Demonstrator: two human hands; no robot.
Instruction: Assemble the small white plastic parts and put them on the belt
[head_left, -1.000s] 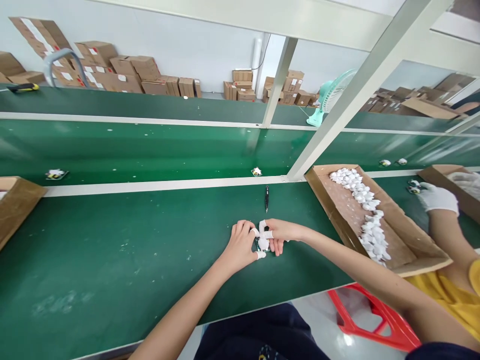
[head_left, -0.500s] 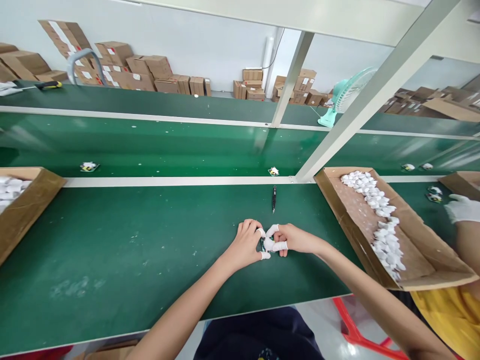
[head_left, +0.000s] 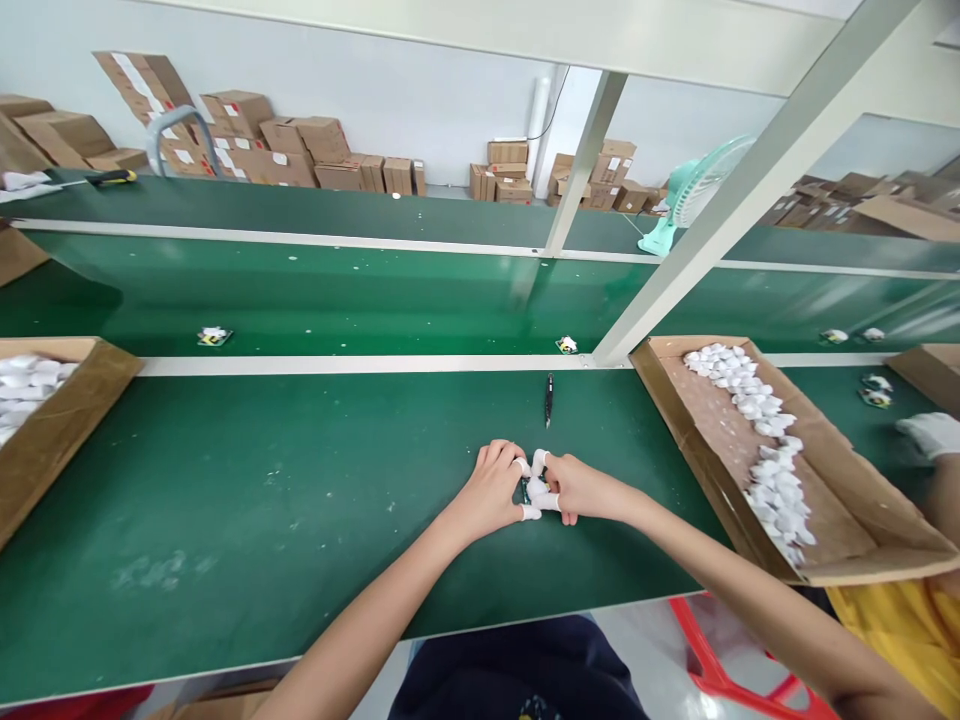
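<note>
My left hand (head_left: 491, 490) and my right hand (head_left: 576, 487) meet at the middle of the green worktable (head_left: 300, 480), fingers pinched together on one small white and dark part (head_left: 531, 489). White finger cots cover several fingertips. The part is mostly hidden between the fingers. A dark pen-like tool (head_left: 549, 397) lies just beyond the hands.
A cardboard tray (head_left: 840, 500) with several small white pieces sits right of my hands; another tray (head_left: 67, 420) stands at the left edge. Small parts (head_left: 214, 336) (head_left: 567, 345) ride the green conveyor belt behind. A co-worker's gloved hand (head_left: 930, 433) is at far right. A green fan (head_left: 686, 195) stands beyond.
The view has drifted left, bringing the left tray further into view. My hands stay pinched on the small part, the fingers shifting slightly. The co-worker's gloved hand has drawn back to the right.
</note>
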